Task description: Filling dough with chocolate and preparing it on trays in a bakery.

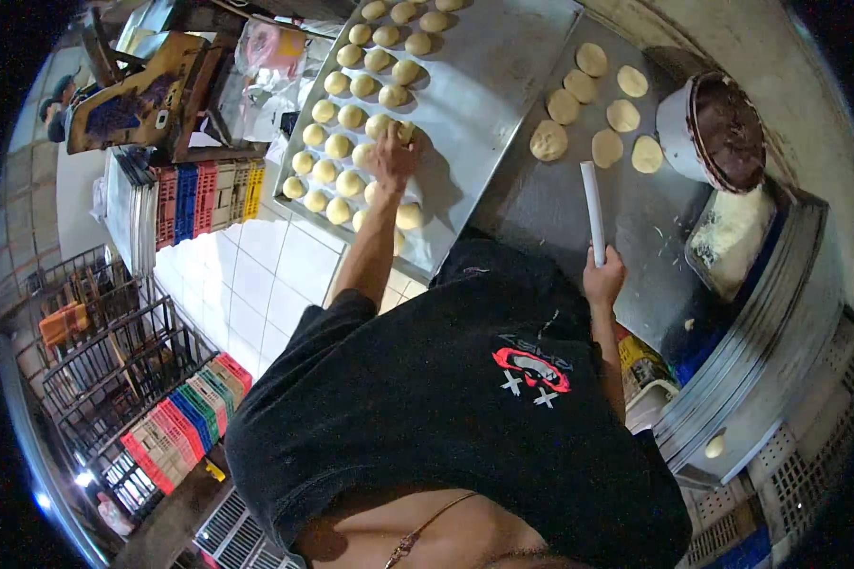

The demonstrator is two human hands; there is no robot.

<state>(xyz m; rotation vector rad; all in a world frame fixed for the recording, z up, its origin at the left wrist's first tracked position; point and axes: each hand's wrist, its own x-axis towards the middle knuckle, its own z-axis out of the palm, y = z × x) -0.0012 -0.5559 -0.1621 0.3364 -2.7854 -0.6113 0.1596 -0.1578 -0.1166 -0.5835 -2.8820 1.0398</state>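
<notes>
My left hand (395, 159) is over a metal tray (489, 57) set with rows of round, pale dough balls (337, 145). Its fingers are curled round a dough ball (405, 132), and other balls lie close beside the hand. In my right hand (604, 276) is a slim white rolling pin (593, 207), gripped at its near end and pointing away from me. Past the pin's far tip, flattened dough rounds (607, 148) lie on the metal worktop (541, 204). One thicker dough piece (548, 140) sits left of them.
At the right stands a white tub (678, 133) of dark brown filling. Nearer is a container of shredded pale topping (731, 237), beside stacked metal trays (750, 332). Coloured plastic crates (209, 194) and dark metal racks (114, 332) stand at the left.
</notes>
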